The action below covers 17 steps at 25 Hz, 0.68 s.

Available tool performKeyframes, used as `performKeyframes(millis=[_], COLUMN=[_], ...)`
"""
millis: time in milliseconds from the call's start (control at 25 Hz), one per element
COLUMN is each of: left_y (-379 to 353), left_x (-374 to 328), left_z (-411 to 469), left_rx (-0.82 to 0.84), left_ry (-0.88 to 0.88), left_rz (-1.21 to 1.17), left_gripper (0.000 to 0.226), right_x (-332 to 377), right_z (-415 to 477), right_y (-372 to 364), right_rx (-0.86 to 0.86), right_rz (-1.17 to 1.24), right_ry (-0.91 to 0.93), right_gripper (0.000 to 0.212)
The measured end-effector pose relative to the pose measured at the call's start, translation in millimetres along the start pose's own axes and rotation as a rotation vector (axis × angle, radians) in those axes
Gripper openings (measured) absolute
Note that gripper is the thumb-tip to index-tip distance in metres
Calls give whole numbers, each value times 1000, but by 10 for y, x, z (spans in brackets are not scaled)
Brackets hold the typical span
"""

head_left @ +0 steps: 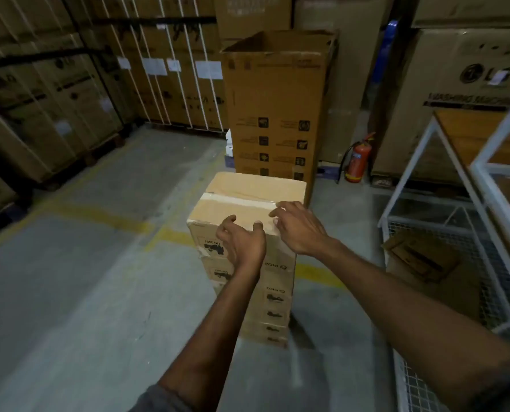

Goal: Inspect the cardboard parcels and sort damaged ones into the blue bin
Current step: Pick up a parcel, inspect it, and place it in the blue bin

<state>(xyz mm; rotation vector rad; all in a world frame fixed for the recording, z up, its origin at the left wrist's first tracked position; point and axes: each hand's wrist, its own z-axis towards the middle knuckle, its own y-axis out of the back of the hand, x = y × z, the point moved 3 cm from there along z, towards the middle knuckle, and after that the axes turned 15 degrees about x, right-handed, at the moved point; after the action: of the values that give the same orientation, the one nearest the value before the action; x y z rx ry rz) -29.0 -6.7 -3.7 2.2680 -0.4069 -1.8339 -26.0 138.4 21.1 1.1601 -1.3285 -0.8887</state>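
Note:
A stack of several brown cardboard parcels stands on the floor in front of me. The top parcel [248, 191] has a taped seam across its lid and a torn label at its near left corner. My left hand [243, 242] hovers at the near edge of that parcel, fingers curled and apart, holding nothing. My right hand [300, 227] reaches over the near right corner, fingers spread just above the tape. No blue bin is in view.
A tall open-topped cardboard box [277, 114] stands right behind the stack. A red fire extinguisher [357, 159] sits to its right. A white wire-mesh cage trolley [444, 248] with flattened cardboard inside is at my right. Strapped large cartons [164, 69] line the back and left.

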Motion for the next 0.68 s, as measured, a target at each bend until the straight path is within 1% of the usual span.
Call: performKeyframes(millis=[120,200,320,480,600,680], left_y=[-133,-233,-291,-271,-233,-210], left_x=[90,164,189,228,237,226], left_z=[307,450,540,672,719,695], left_rx=[-115,-143,-167,-193,-210,-238], left_ry=[121,168,142,130,118,149], left_rz=[-11,-65,-153,-226,-280,-346], left_gripper=[60,67,79,86,94,99], right_x=[-253,-405,-548,-701,-657,-600], right_z=[520,875,1255,1571,1613,1545], right_y=[23,57,57,-62,-24,37], right_rx=[76,137,191,300,246,191], right_rz=[-12,-14,-29,14,77,153], right_ry=[-8,-28,-65,-132,-139,-196], right_gripper=[46,56,70,95,107,114])
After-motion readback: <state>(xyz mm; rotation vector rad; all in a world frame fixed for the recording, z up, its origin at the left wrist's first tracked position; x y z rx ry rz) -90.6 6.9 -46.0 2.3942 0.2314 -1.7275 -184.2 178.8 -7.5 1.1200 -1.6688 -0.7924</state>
